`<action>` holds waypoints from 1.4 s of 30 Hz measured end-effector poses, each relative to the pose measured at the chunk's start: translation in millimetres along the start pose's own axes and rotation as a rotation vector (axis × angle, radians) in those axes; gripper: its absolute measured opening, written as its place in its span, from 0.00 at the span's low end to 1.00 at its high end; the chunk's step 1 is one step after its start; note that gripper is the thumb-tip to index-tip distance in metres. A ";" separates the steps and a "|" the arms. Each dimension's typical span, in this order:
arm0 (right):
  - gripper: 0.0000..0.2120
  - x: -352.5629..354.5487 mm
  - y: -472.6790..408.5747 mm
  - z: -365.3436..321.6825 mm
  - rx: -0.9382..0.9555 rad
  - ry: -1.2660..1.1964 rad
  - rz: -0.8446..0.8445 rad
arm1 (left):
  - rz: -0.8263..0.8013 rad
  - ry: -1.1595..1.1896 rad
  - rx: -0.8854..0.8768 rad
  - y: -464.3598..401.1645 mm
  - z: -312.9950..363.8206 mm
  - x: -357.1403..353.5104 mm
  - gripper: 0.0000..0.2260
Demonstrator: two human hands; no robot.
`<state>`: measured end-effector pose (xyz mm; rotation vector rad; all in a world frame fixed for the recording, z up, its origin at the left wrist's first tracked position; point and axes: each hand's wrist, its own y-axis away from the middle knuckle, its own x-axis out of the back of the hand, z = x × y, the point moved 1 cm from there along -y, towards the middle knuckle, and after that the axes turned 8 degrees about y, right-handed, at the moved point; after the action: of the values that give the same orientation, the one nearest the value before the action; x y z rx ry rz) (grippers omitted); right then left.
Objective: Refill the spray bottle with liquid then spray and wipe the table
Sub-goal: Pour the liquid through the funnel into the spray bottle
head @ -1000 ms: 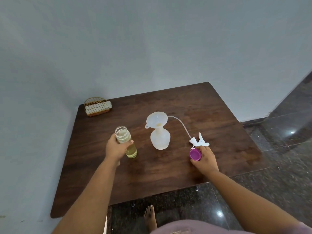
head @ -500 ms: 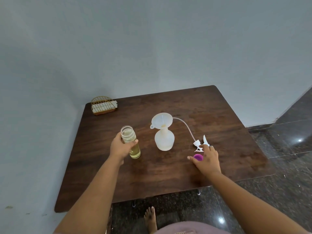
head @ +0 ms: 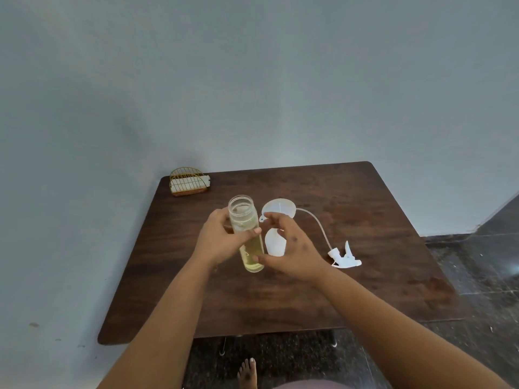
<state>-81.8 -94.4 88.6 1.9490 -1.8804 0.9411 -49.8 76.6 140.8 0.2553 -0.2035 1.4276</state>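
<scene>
A clear jar (head: 246, 233) holding yellowish liquid in its lower part is gripped upright by the left hand (head: 222, 239), whose fingers are curled round its middle, above the centre of the desk (head: 393, 279). The right hand (head: 292, 248) is held just beside the jar with loosely spread fingers; its thumb lies near the jar's base, though contact cannot be told. Behind that hand, the spray bottle (head: 275, 246) is seen standing with a white funnel (head: 279, 209) set in its neck. The spray head (head: 344, 258), with its tube, lies toward the right edge. A wire holder (head: 188, 181) is placed at the far left corner.
</scene>
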 end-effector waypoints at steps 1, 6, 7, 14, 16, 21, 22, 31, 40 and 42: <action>0.40 -0.8 -0.7 -3.5 -0.011 -0.034 -0.027 | -0.007 0.005 -0.016 4.8 6.0 -3.7 0.17; 0.37 7.4 2.3 -11.9 -0.080 -0.099 -0.023 | -0.040 0.074 -0.047 19.5 11.7 -27.5 0.18; 0.36 10.2 3.4 -11.6 -0.086 -0.095 -0.003 | -0.037 0.074 -0.048 20.0 10.0 -32.6 0.18; 0.25 30.9 6.2 -0.6 -0.067 0.065 0.108 | -0.207 0.177 0.015 14.1 3.1 -61.6 0.31; 0.28 39.2 7.4 2.4 -0.067 0.084 0.105 | -0.344 0.294 0.091 11.2 3.8 -61.4 0.33; 0.26 63.7 4.4 23.3 -0.198 0.058 0.140 | -0.305 0.362 0.183 -9.5 0.6 -44.2 0.19; 0.26 67.0 3.6 27.2 -0.214 0.070 0.140 | -0.204 0.317 0.203 -17.3 -4.6 -40.4 0.15; 0.19 50.8 -46.7 60.5 -0.345 0.130 0.094 | -0.149 0.070 0.524 -83.3 -65.5 -32.3 0.14; 0.20 60.1 -60.7 67.2 -0.309 0.233 0.092 | -0.299 0.124 0.472 -97.2 -45.9 -40.5 0.11; 0.19 57.9 -62.7 68.5 -0.310 0.278 0.093 | -0.323 0.147 0.470 -99.5 -49.6 -38.4 0.09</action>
<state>-6.8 -174.1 87.7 1.4836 -1.8402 0.8359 43.1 42.5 77.0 0.5401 0.2890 1.1500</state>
